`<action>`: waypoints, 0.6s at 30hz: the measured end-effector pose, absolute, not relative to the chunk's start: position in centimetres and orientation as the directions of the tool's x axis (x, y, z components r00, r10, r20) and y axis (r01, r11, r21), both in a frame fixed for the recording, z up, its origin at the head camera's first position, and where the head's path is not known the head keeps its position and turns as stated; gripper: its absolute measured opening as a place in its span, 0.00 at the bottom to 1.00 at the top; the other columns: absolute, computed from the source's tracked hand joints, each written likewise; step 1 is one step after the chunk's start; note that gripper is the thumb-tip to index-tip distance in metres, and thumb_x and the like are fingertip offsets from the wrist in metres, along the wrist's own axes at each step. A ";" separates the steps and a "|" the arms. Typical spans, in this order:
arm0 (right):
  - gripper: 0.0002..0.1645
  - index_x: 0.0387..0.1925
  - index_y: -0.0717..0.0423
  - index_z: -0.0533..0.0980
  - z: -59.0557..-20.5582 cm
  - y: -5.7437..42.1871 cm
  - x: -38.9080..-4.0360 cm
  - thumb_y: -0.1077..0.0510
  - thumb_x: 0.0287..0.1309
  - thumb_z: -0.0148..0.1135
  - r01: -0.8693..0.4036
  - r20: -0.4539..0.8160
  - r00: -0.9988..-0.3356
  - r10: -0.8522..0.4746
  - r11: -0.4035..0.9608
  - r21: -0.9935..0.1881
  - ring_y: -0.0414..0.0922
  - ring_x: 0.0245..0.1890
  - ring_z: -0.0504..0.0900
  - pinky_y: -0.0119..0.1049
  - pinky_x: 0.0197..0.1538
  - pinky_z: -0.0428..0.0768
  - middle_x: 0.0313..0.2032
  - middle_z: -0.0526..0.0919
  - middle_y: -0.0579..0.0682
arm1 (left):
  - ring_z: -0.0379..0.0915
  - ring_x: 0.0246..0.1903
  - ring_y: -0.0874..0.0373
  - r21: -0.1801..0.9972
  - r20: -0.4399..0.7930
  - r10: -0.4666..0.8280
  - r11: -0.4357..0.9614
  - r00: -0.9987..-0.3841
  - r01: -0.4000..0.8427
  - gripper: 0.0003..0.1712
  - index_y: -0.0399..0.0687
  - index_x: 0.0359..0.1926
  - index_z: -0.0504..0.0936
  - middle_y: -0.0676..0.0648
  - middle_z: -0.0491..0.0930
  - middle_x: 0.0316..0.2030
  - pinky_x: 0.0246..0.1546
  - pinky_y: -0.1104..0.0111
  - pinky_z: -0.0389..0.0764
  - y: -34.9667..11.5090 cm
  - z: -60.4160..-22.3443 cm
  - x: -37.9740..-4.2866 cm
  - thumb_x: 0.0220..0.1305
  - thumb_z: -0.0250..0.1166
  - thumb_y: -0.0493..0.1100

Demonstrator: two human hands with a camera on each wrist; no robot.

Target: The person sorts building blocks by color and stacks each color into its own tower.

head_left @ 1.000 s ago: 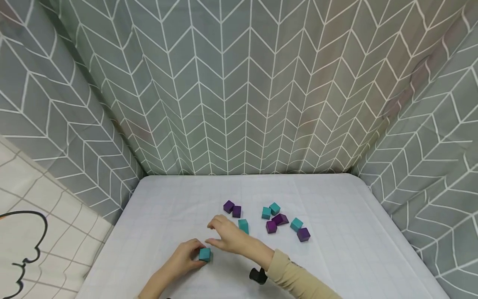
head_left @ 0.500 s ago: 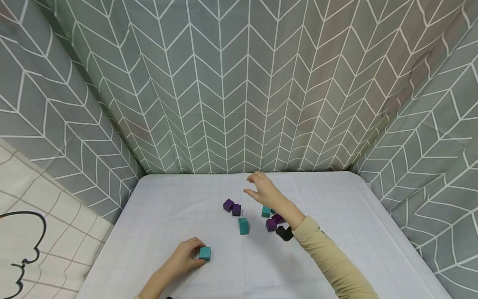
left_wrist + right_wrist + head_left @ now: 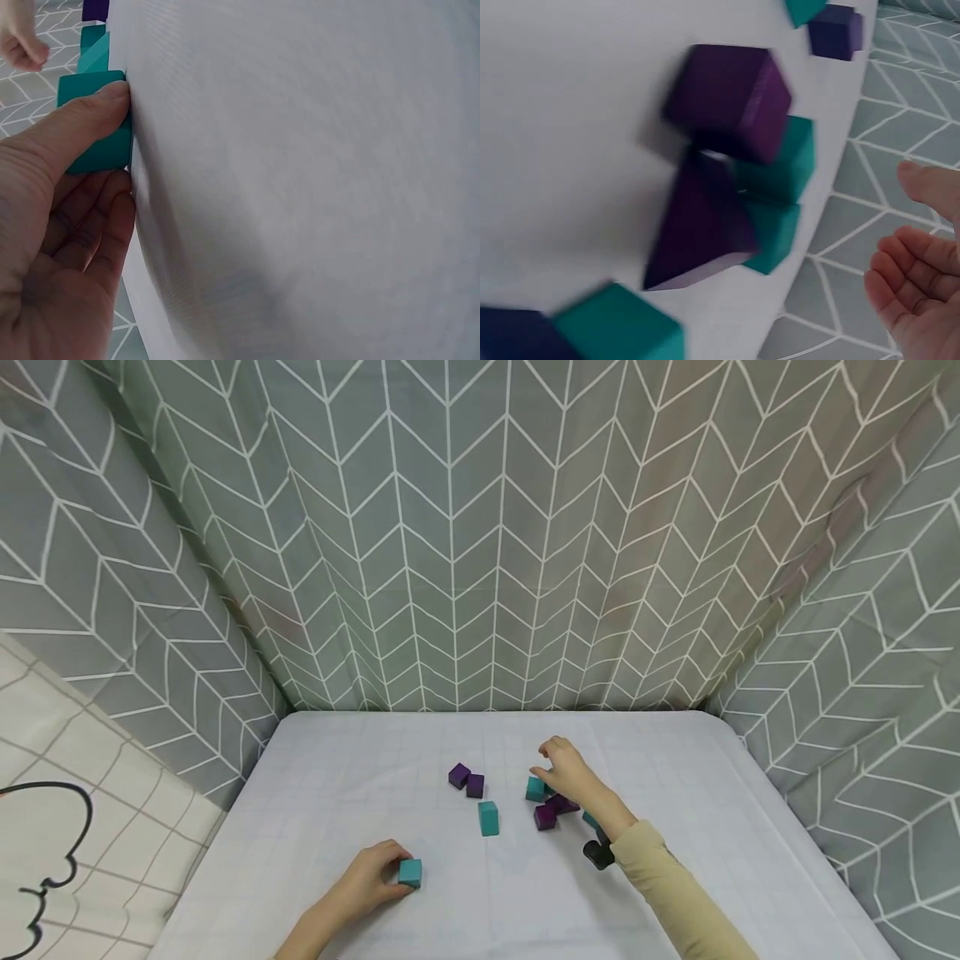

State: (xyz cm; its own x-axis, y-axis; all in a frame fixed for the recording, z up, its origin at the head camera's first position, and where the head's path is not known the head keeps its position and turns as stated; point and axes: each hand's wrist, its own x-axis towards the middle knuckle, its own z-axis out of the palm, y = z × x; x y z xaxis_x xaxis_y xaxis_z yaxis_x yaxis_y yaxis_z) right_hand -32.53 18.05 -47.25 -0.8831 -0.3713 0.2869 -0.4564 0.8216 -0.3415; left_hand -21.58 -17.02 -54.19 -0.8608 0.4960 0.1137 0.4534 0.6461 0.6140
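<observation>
My left hand (image 3: 358, 883) pinches a teal cube (image 3: 410, 873) on the white table, thumb on one face and fingers on the opposite side, as the left wrist view shows of the cube (image 3: 97, 154). Farther back on the right, my right hand (image 3: 567, 774) hovers with thumb and fingers spread apart and nothing between them. Close by it lies a teal cube (image 3: 536, 789), with a second teal cube (image 3: 772, 236) beside it. A purple cube (image 3: 720, 97) and a purple wedge-shaped block (image 3: 697, 232) sit against these.
A tall teal block (image 3: 489, 818) stands mid-table, with two purple cubes (image 3: 467, 779) behind it. Another teal cube (image 3: 622, 326) and a dark purple block (image 3: 517, 334) lie near the right forearm. A patterned grey curtain (image 3: 480, 568) borders the table's back edge.
My right hand has left the area beside the held teal cube, swung up to the back right, then lowered toward the right-hand group of blocks. My left hand keeps its place.
</observation>
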 end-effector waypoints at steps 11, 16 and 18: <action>0.22 0.37 0.71 0.74 -49.3 19.6 -32.3 0.57 0.45 0.67 -0.324 0.148 -0.946 -0.289 0.876 -0.359 0.49 0.35 0.73 0.38 0.38 0.75 0.31 0.74 0.56 | 0.72 0.38 0.65 0.619 0.114 0.493 0.643 -0.862 0.450 0.18 0.52 0.38 0.77 0.62 0.74 0.36 0.42 0.69 0.75 -17.0 -54.5 -21.5 0.44 0.70 0.48; 0.21 0.35 0.71 0.74 -49.9 19.9 -32.0 0.58 0.44 0.67 -0.297 0.120 -0.955 -0.272 0.887 -0.354 0.47 0.32 0.72 0.38 0.35 0.75 0.30 0.74 0.55 | 0.72 0.38 0.66 0.618 0.146 0.500 0.627 -0.853 0.474 0.17 0.52 0.37 0.77 0.62 0.74 0.36 0.42 0.69 0.75 -17.0 -54.6 -21.4 0.44 0.70 0.47; 0.20 0.34 0.71 0.74 -50.0 20.0 -31.9 0.59 0.43 0.67 -0.295 0.122 -0.955 -0.269 0.882 -0.368 0.46 0.30 0.72 0.38 0.34 0.75 0.29 0.73 0.54 | 0.72 0.38 0.66 0.621 0.142 0.500 0.627 -0.855 0.470 0.18 0.52 0.38 0.77 0.62 0.74 0.36 0.42 0.69 0.75 -17.1 -54.6 -21.4 0.44 0.70 0.47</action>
State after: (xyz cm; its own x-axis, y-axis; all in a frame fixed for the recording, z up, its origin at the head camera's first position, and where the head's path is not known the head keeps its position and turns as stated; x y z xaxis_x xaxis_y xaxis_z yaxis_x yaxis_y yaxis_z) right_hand -31.94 20.02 -50.00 -0.9554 -0.2690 0.1218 -0.2952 0.8818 -0.3679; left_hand -21.40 -17.06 -54.55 -0.8545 0.4996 0.1418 0.4698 0.6271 0.6213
